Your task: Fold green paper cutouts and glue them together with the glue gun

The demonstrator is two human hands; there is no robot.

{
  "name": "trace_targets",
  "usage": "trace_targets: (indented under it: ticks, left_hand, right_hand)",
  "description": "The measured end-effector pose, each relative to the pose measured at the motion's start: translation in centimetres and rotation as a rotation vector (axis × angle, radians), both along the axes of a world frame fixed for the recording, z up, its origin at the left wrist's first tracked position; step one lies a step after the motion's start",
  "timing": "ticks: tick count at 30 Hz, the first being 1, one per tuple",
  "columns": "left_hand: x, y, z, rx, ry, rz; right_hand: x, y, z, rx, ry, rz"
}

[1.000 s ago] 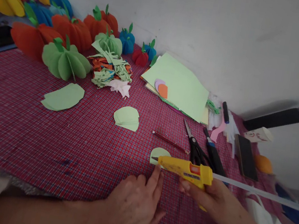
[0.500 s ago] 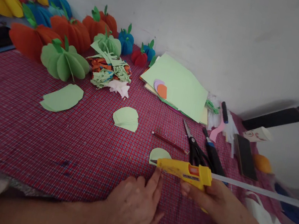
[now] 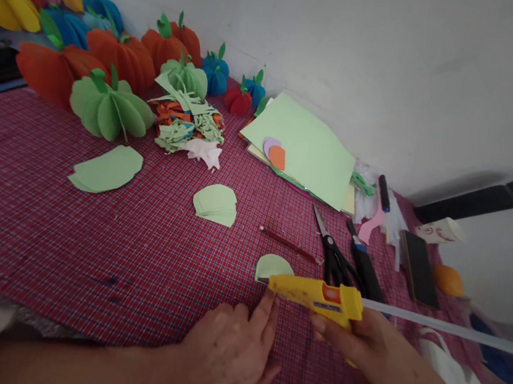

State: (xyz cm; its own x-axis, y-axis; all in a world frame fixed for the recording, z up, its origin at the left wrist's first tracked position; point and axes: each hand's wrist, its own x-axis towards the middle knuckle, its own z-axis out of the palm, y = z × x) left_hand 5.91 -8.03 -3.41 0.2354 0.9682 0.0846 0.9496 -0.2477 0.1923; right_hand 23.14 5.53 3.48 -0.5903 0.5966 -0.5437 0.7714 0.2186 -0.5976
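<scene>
My right hand (image 3: 371,342) is wrapped round the handle of a yellow glue gun (image 3: 313,293), with a long translucent glue stick (image 3: 445,326) jutting from its back. The dark nozzle points left, over the lower edge of a small light-green paper piece (image 3: 275,265). Part of that piece is hidden behind the gun. My left hand (image 3: 230,351) lies low on the cloth, its index finger stretched out to the paper's near edge, just under the nozzle; the thumb is apart. Beyond lie a stack of green paper pieces (image 3: 216,203) and a larger stack (image 3: 107,170).
A red checked cloth (image 3: 146,265) covers the surface. Behind the paper sit a pencil (image 3: 291,245), scissors (image 3: 334,257) and a box cutter (image 3: 365,263). Green sheets (image 3: 313,149), paper scraps (image 3: 184,121) and several paper pumpkins (image 3: 111,105) stand toward the wall. A phone (image 3: 421,269) lies right.
The glue gun's nozzle has dipped very slightly along the paper's lower edge. My left hand stays in almost the same place.
</scene>
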Motion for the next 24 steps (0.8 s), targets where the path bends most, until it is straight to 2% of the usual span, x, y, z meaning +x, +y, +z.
trace_targets:
  ticks: [9,24]
  left_hand:
    - [0.0,0.0,0.2,-0.010,0.013,-0.012]
    - [0.0,0.2,0.3,-0.022,0.020,-0.014]
  right_hand:
    - [-0.7,-0.1,0.1,-0.048,0.018,-0.043]
    - [-1.5,0.4,-0.1,0.044,0.081,-0.045]
